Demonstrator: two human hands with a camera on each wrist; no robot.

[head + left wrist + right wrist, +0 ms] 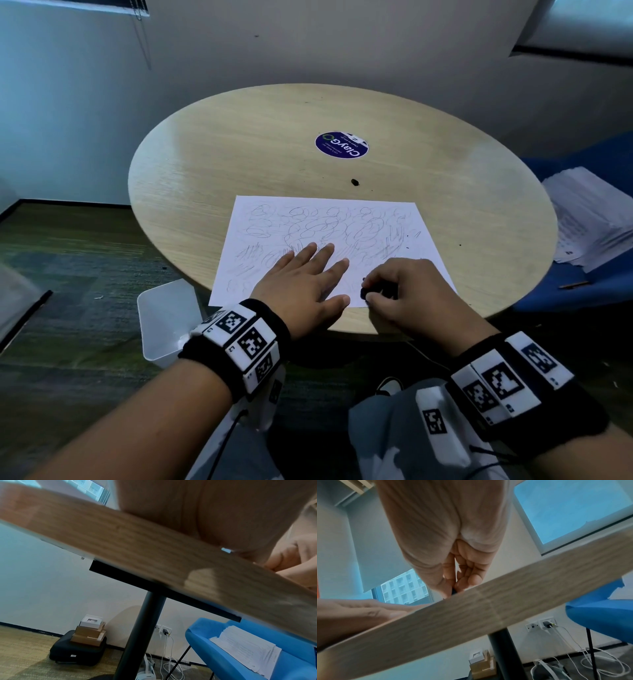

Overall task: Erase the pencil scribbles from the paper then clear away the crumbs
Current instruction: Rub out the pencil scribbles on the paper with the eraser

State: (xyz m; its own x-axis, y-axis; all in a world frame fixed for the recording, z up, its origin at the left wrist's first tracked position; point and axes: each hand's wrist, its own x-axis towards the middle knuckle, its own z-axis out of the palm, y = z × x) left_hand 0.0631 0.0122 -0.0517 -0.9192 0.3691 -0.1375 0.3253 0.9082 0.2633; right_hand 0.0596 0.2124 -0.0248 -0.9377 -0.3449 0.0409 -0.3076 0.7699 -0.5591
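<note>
A white sheet of paper (329,226) covered in grey pencil scribbles lies near the front edge of the round wooden table (239,144). My left hand (305,277) lies flat on the sheet's lower middle, fingers straight and spread. My right hand (400,291) is at the sheet's lower right corner, its fingers curled and pinching a small black eraser (368,293) against the paper. In the right wrist view the eraser (453,591) shows as a dark tip between the fingers (471,580) at the table edge. A few dark crumbs (407,247) dot the paper's right side.
A black lump (355,182) lies on the table behind the paper, and a round purple sticker (341,144) is further back. A clear plastic bin (164,318) stands on the floor at the left. A blue chair (579,291) at the right holds stacked papers (589,216) and a pencil (573,284).
</note>
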